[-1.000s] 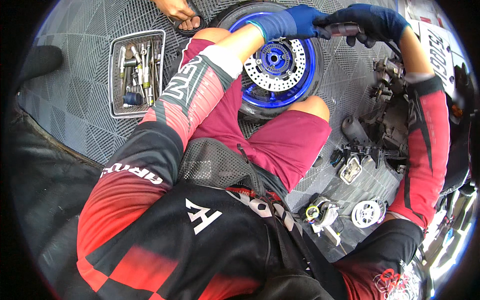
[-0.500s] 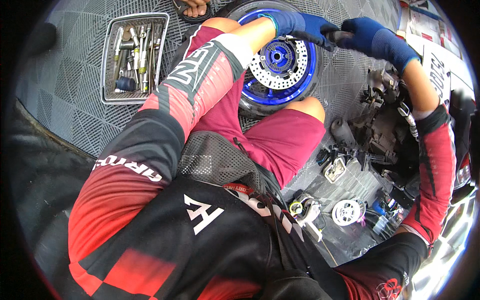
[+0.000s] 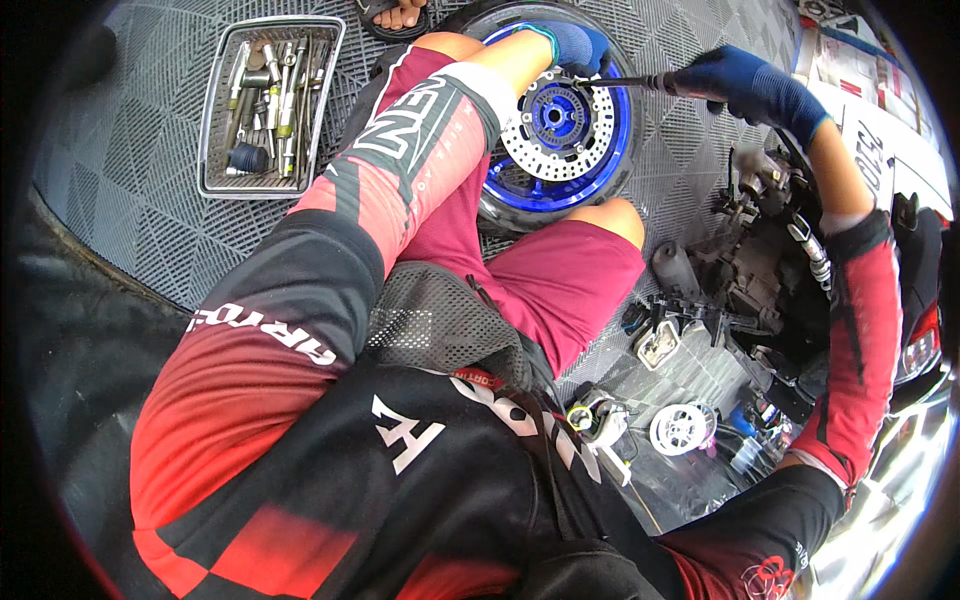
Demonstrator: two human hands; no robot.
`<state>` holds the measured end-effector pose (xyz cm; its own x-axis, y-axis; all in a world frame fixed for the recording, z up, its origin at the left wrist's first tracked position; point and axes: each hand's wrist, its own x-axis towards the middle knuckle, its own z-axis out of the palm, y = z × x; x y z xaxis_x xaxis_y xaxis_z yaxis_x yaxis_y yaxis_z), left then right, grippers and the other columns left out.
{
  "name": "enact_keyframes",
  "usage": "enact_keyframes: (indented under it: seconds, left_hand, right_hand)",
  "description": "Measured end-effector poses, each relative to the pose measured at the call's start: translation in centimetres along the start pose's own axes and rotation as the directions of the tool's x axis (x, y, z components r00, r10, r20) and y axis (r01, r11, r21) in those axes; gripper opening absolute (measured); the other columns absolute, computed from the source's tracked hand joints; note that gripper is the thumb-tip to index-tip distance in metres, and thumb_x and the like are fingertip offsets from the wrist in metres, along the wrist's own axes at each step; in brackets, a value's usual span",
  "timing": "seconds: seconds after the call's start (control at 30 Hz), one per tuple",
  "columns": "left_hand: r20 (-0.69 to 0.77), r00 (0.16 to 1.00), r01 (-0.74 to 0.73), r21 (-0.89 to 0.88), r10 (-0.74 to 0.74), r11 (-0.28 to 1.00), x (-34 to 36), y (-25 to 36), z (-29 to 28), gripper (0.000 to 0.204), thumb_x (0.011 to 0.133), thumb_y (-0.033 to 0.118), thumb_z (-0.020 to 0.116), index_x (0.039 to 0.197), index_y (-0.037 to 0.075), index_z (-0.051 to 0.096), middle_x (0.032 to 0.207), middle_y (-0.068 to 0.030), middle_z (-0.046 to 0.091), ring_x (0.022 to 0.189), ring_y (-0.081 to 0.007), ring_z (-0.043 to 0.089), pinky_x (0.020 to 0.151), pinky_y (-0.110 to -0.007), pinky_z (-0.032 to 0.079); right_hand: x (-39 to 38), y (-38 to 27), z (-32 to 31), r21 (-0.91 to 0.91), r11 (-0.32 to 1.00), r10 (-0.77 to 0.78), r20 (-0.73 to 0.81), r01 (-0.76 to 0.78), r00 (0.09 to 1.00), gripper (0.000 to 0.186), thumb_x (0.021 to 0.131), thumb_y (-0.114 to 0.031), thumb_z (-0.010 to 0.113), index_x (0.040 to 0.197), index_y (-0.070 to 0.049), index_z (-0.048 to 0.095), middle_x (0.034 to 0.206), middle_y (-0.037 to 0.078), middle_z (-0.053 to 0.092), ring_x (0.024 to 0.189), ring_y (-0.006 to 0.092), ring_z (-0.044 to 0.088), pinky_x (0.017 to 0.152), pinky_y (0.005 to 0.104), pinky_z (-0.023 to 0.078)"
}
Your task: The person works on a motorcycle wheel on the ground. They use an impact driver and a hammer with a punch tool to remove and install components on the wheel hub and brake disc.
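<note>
A motorcycle wheel with a blue rim (image 3: 622, 150) lies flat between my knees, its perforated silver brake disc (image 3: 545, 160) facing up. My right hand (image 3: 745, 88), in a blue glove, is closed around the dark handle of a long ratchet wrench (image 3: 640, 83). The wrench reaches left, nearly level, with its head over the upper part of the disc. My left hand (image 3: 578, 48), also gloved, is curled at the wrench's head end. Part of its fingers is hidden, and what lies beneath the head cannot be made out.
To the left stands a grey basket (image 3: 208, 150) of sockets and hand tools. Another person's sandalled foot (image 3: 402, 18) is at the top. At right are a partly dismantled motorcycle (image 3: 760, 255), a small parts tray (image 3: 658, 345) and a white wheel-like part (image 3: 680, 430).
My hands have moved apart. The left has come down and left onto the wheel. The wrench now stretches between it and my right hand, with its head over the disc.
</note>
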<state>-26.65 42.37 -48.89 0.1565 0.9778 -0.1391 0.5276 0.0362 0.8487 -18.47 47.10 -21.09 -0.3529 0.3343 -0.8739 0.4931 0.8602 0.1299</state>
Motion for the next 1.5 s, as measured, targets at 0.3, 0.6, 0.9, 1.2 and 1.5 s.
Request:
enact_keyframes:
  seconds: [0.3,0.6,0.9,1.2,1.5]
  left_hand:
    - [-0.112,0.994,0.010,-0.031,-0.014,0.999,-0.6,0.2,0.1,0.032,0.074,0.015,0.063,0.103,0.011,0.073,0.097,-0.0126,0.073,0.086,-0.0276,0.070,0.075,-0.042,0.054]
    - [-0.107,0.994,0.044,0.109,-0.033,0.993,-0.2,0.6,0.1,0.032,0.076,0.018,0.061,0.103,0.011,0.075,0.102,-0.0153,0.073,0.090,-0.0309,0.071,0.078,-0.043,0.055]
    - [0.086,0.991,-0.090,-0.133,0.101,0.987,0.2,1.2,0.8,0.040,0.080,0.015,0.067,0.120,0.016,0.069,0.101,-0.0057,0.073,0.085,-0.0197,0.069,0.073,-0.037,0.055]
    - [-0.043,0.990,-0.132,0.024,0.133,0.991,1.0,1.8,1.8,0.037,0.084,0.026,0.070,0.120,0.018,0.069,0.101,-0.0063,0.074,0.091,-0.0216,0.070,0.081,-0.039,0.054]
    - [-0.237,0.894,-0.415,-0.116,0.381,0.902,-0.5,6.3,0.4,0.058,0.089,0.043,0.067,0.139,0.018,0.048,0.111,-0.0097,0.067,0.099,-0.0225,0.063,0.091,-0.037,0.048]
  right_hand:
    - [0.8,1.7,3.5,-0.878,0.475,-0.506,-0.210,0.067,0.837,0.038,0.089,-0.035,0.063,0.116,-0.009,0.061,0.095,0.017,0.071,0.082,0.0326,0.070,0.065,0.0424,0.056]
    - [1.0,2.1,0.4,-0.190,0.969,0.180,0.118,-0.156,0.977,0.028,0.090,-0.035,0.066,0.100,-0.009,0.067,0.073,0.009,0.064,0.053,0.0136,0.059,0.047,0.0290,0.047]
    - [-0.3,-1.0,0.9,-0.372,0.927,-0.073,-0.275,-0.036,0.959,0.044,0.092,-0.034,0.061,0.129,-0.010,0.059,0.088,0.012,0.068,0.077,0.0230,0.067,0.063,0.0329,0.053]
    - [0.0,3.3,2.0,-0.565,0.811,-0.421,-0.385,0.151,0.821,0.026,0.092,-0.033,0.061,0.103,-0.009,0.066,0.080,0.012,0.066,0.069,0.0278,0.066,0.060,0.0401,0.051]
    - [-1.8,3.5,5.1,0.077,0.954,-0.172,-0.651,0.289,0.739,0.038,0.091,-0.037,0.068,0.112,-0.006,0.062,0.080,0.008,0.065,0.068,0.0182,0.064,0.061,0.0324,0.051]
